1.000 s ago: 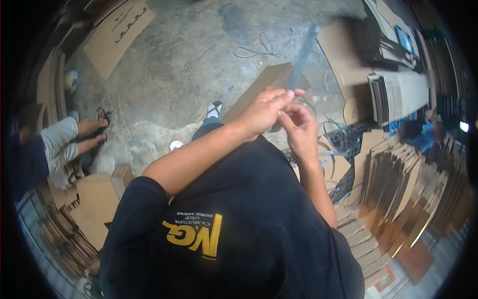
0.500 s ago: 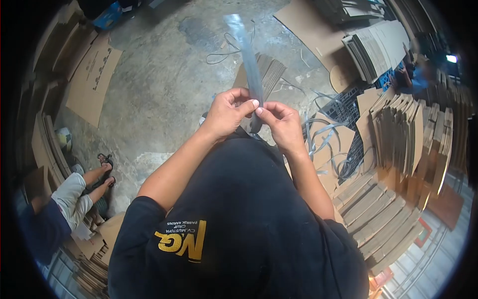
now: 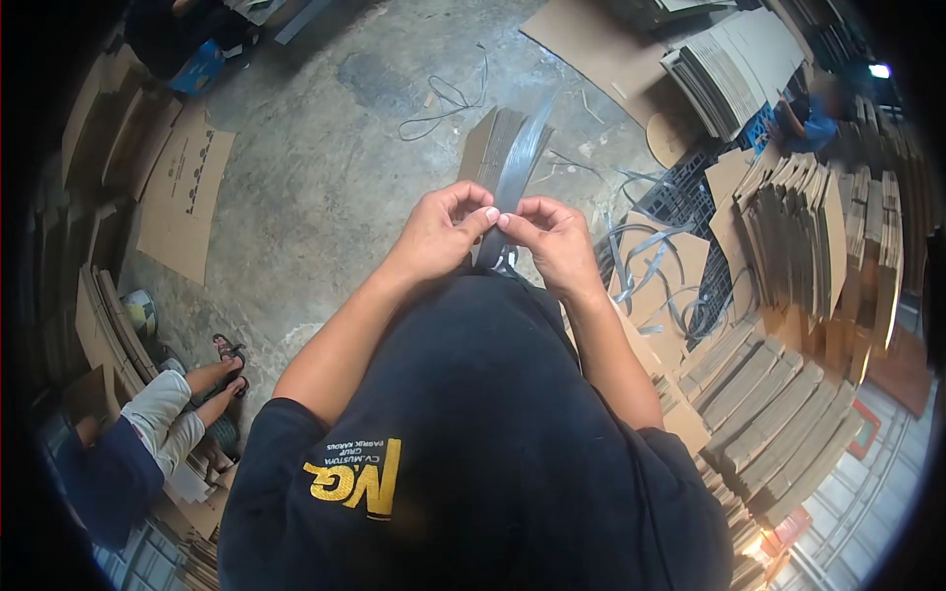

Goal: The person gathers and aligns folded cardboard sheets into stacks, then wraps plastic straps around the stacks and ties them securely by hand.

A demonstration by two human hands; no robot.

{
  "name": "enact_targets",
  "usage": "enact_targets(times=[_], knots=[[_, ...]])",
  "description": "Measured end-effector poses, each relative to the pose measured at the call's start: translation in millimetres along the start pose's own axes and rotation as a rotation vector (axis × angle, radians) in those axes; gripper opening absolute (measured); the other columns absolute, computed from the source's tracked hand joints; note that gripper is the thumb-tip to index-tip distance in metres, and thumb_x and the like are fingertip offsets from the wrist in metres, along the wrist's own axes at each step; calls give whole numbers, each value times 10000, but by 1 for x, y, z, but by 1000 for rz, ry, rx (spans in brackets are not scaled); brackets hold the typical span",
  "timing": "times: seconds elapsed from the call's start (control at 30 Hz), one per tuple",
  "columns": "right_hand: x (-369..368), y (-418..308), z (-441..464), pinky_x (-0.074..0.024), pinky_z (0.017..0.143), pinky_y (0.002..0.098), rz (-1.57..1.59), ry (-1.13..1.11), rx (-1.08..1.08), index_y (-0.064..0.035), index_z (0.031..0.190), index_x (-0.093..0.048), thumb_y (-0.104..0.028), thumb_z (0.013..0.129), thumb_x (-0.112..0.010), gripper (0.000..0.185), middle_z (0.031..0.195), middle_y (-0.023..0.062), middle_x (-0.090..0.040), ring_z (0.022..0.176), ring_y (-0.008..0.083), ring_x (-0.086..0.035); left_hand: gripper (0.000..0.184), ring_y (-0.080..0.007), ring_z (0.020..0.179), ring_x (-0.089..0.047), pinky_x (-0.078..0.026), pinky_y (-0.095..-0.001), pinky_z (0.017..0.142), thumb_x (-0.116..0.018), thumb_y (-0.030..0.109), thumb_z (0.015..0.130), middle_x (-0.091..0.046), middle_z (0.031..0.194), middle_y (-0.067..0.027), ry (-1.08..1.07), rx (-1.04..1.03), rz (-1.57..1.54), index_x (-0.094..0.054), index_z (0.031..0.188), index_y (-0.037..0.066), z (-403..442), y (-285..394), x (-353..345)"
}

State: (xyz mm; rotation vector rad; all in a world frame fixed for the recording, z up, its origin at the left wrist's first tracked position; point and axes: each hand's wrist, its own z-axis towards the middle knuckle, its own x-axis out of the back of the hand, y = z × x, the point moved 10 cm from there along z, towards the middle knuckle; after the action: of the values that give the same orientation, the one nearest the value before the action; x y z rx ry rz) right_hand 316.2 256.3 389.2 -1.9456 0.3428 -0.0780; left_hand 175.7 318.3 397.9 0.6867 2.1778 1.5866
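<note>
A shiny grey plastic strap runs up and away from between my hands, its far end blurred. My left hand pinches it from the left side, with thumb and fingertips together. From the right, my right hand grips the same strap, and the two thumb tips almost touch. Below the thumbs the strap continues down close to my black shirt, where its lower end is partly hidden. Beyond the strap, a stack of folded cardboard lies on the floor.
Loose grey straps lie tangled over a black plastic pallet at right. Cardboard stacks fill the right side. A thin cord loop lies on the concrete floor. At lower left sits a person in grey shorts; another person is at upper right.
The strap's far end has swung down and to the right, from standing tall to lying lower over the cardboard stack. Both hands keep their pinch and have moved slightly left; the view has shifted slightly.
</note>
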Motion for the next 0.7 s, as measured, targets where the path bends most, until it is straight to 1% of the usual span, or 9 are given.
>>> enact_targets(times=[0.1, 0.2, 0.23, 0.3, 0.33, 0.43, 0.53, 0.63, 0.7], knots=[[-12, -5, -1, -503, 685, 219, 47, -90, -26, 16, 1022, -734, -59, 895, -766, 151, 833, 6, -708, 745, 51, -618, 88, -40, 748, -578, -479, -225, 666, -686, 111, 981, -656, 845, 26, 24, -34, 43, -657, 995, 29, 2, 2, 5], [-8, -1, -2, -500, 682, 216, -42, -87, -48, 5, 989, -725, -59, 898, -751, 113, 822, -6, -698, 725, 47, -601, 79, -29, 727, -546, -449, -225, 639, -664, 112, 992, -647, 828, 35, 36, -80, 119, -646, 991, 35, -3, 8, 0], [-8, 0, 0, -500, 679, 216, -26, -102, -45, 0, 990, -721, -61, 898, -749, 114, 828, -8, -697, 725, 48, -604, 78, -26, 719, -534, -438, -226, 628, -655, 113, 996, -644, 822, 38, 36, -95, 153, -642, 990, 37, -4, 10, 0], [-12, 2, 5, -500, 673, 216, 3, -131, -41, -8, 992, -711, -66, 897, -745, 117, 840, -10, -696, 726, 50, -610, 82, -27, 711, -510, -420, -231, 619, -641, 117, 1002, -633, 819, 41, 35, -59, 183, -633, 975, 41, -3, 13, 2], [-13, 1, 5, -497, 669, 215, 65, -122, -52, -13, 991, -709, -61, 892, -743, 115, 850, -7, -698, 730, 49, -613, 86, -27, 707, -497, -412, -234, 614, -634, 119, 1005, -627, 817, 42, 37, -42, 197, -629, 967, 43, -3, 13, 2], [-18, -1, 4, -490, 662, 209, 218, -125, -96, -27, 989, -701, -39, 878, -731, 116, 874, 3, -702, 745, 49, -622, 92, -25, 723, -481, -400, -230, 623, -624, 124, 1010, -615, 828, 42, 2, -7, 93, -617, 952, 53, -3, 8, -2], [-19, 7, 7, -482, 663, 203, 290, -172, -156, -35, 987, -693, -9, 864, -709, 126, 879, 10, -702, 754, 51, -623, 84, -51, 746, -489, -416, -247, 655, -636, 105, 995, -607, 846, 14, -18, 3, 136, -607, 945, 44, -3, 15, -3], [-23, 5, 7, -472, 669, 207, 301, -199, -160, -37, 980, -691, 4, 859, -689, 128, 864, 7, -693, 741, 51, -607, 78, -99, 759, -507, -437, -278, 683, -639, 82, 980, -593, 869, -24, 27, -230, 266, -600, 944, 25, -2, 33, -2], [-25, 0, 7, -462, 670, 213, 296, -192, -160, -36, 978, -693, -4, 859, -685, 123, 858, 3, -689, 725, 50, -593, 77, -127, 767, -516, -445, -295, 693, -637, 70, 973, -572, 879, -40, 24, -242, 286, -595, 941, 15, 0, 35, -2]])
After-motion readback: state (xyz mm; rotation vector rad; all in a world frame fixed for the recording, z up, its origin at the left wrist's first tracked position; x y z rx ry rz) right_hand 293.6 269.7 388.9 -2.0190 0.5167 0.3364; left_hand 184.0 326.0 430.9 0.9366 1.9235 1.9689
